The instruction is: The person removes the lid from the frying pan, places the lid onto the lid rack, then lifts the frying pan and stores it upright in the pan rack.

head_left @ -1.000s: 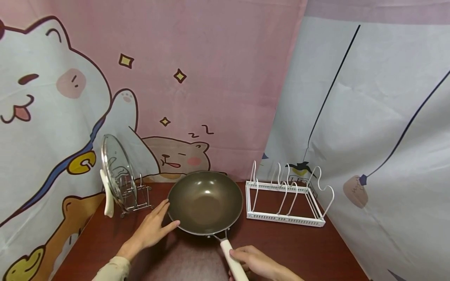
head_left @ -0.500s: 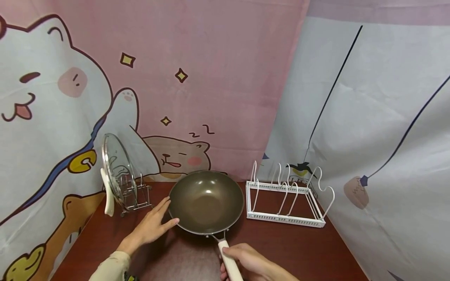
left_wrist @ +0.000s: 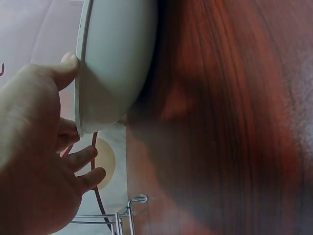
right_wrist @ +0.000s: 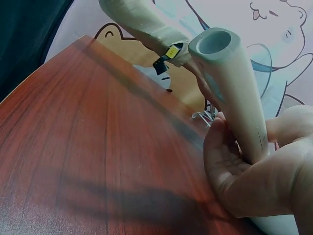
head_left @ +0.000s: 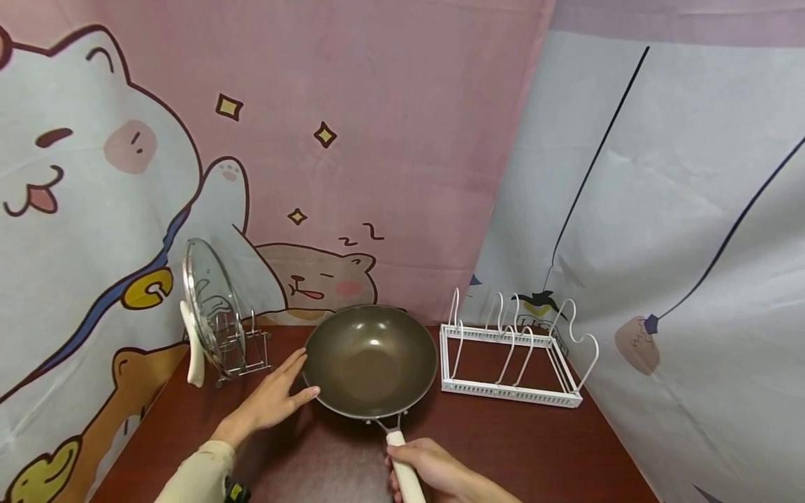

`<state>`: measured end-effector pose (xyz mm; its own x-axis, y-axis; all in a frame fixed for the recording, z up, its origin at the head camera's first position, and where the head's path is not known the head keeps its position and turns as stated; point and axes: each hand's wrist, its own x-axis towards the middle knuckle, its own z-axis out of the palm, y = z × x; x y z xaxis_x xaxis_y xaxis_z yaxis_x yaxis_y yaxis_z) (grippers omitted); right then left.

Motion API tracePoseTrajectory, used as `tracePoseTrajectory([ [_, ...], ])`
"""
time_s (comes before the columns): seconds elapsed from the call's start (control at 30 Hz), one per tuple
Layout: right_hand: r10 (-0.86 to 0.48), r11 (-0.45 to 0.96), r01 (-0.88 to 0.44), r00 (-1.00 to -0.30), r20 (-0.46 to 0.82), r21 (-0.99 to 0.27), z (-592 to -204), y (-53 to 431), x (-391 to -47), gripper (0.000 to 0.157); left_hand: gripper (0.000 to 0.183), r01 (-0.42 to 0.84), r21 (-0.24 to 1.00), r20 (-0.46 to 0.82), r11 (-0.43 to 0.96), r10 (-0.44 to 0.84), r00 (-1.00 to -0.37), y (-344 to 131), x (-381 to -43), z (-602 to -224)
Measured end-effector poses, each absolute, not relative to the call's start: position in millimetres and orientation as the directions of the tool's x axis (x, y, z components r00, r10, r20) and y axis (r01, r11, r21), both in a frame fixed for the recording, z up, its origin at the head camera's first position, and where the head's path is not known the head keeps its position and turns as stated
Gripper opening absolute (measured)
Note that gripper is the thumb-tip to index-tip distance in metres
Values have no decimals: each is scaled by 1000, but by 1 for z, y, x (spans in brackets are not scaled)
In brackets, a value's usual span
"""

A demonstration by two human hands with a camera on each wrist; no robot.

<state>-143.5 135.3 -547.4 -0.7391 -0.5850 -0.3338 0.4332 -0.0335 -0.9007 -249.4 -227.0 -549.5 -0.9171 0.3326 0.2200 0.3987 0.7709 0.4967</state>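
Observation:
A dark-coated wok (head_left: 371, 363) with a cream handle (head_left: 407, 475) sits mid-table in the head view. My right hand (head_left: 434, 464) grips that handle from the right, the thumb lying along its top. The handle's hollow end (right_wrist: 215, 44) points up past the curled fingers in the right wrist view. At the wok's left rim, my left hand (head_left: 270, 399) is spread, with thumb and fingertips right at the edge. The left wrist view shows the wok's pale outer wall (left_wrist: 117, 58) above the tabletop, the thumb (left_wrist: 68, 68) against the rim and other fingers loosely extended.
At the back left, a glass lid (head_left: 214, 314) leans upright in a small metal wire rack (head_left: 254, 363). A white rack (head_left: 509, 391) with tall wire dividers stands right of the wok. Patterned curtains (head_left: 390, 140) close off the reddish-brown table (head_left: 339, 468) behind and at the sides.
The wok's handle has swung a little to the left, with my right hand moving along on it. The wok's bowl has turned slightly, and my left hand keeps to the left rim.

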Motion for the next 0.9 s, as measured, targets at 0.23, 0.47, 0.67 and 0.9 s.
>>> tracePoseTrajectory([
  [0.23, -584, -43, 428, -744, -324, -903, -546, 130, -142, 21, 84, 413, 489, 233, 768, 342, -910, -226, -258, -549],
  [0.47, -579, -59, 429, -750, -319, -901, -546, 121, -141, 21, 82, 445, 483, 262, 754, 361, -895, -227, -265, -549],
  [0.67, -567, -82, 431, -762, -314, -898, -547, 115, -139, 21, 80, 451, 494, 258, 743, 370, -892, -228, -271, -549],
  [0.9, -523, -73, 412, -791, -316, -908, -548, 107, -137, 23, 79, 460, 518, 263, 721, 378, -888, -226, -277, -548],
])
